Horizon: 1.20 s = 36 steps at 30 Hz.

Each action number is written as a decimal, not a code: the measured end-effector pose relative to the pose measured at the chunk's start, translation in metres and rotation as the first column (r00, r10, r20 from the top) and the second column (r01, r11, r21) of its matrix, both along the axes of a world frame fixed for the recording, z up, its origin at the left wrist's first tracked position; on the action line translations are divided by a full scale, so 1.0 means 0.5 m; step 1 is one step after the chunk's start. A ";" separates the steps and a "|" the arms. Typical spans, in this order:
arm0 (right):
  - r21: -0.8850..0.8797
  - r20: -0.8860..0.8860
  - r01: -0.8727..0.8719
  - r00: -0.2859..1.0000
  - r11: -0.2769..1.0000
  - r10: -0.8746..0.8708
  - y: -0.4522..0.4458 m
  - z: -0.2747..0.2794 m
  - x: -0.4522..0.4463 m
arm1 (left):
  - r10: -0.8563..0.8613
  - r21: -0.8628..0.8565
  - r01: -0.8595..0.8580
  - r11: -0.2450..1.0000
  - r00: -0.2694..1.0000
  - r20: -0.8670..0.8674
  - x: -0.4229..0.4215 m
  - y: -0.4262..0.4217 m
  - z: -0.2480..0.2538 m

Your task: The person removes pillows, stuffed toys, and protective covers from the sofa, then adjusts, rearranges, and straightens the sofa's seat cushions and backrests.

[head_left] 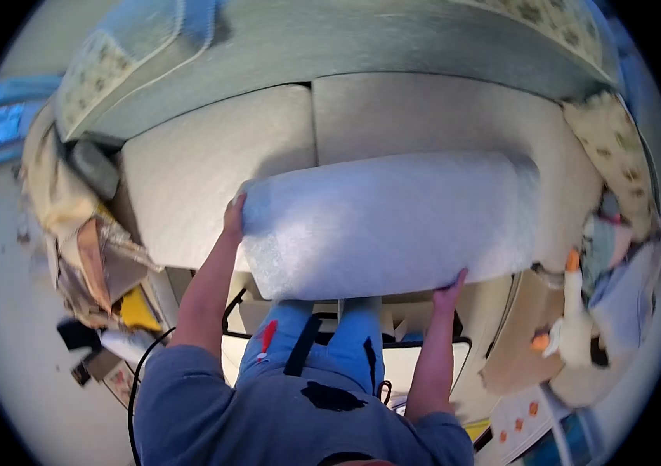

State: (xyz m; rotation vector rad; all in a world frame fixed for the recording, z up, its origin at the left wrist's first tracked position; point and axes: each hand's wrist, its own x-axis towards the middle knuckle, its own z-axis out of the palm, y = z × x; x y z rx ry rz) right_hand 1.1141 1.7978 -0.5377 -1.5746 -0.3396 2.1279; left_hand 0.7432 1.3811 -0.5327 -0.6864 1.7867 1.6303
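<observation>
A large, pale sofa cushion (392, 221) is stretched out in front of me above the sofa seat. My left hand (235, 216) grips its left end, the thumb side showing at the edge and the other fingers hidden. On the near long edge, toward the right, my right hand (449, 292) holds the cushion, with most of its fingers out of sight beneath. Behind it are the two beige seat cushions (222, 140) of the sofa, partly covered by the held cushion.
The sofa backrest (330, 46) runs across the top. Clothes and bags (93, 248) are heaped at the left. A white goose plush toy (575, 334) lies among fabrics at the right. A black cable (135, 388) hangs by my left arm.
</observation>
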 end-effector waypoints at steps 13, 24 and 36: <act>0.017 0.201 -0.128 0.972 0.992 0.122 0.214 -0.016 0.017 | -0.146 -0.302 0.103 0.948 0.982 -0.122 -0.037 0.224 -0.050; 0.653 0.714 -0.757 0.602 -0.032 0.358 -0.059 0.102 -0.440 | -0.353 -0.685 0.273 0.676 0.935 0.024 -0.054 0.206 -0.158; -0.031 0.898 -0.999 -0.045 0.038 -0.438 0.175 0.012 -0.065 | -0.264 -0.110 0.251 0.962 0.957 -0.123 -0.066 0.191 -0.108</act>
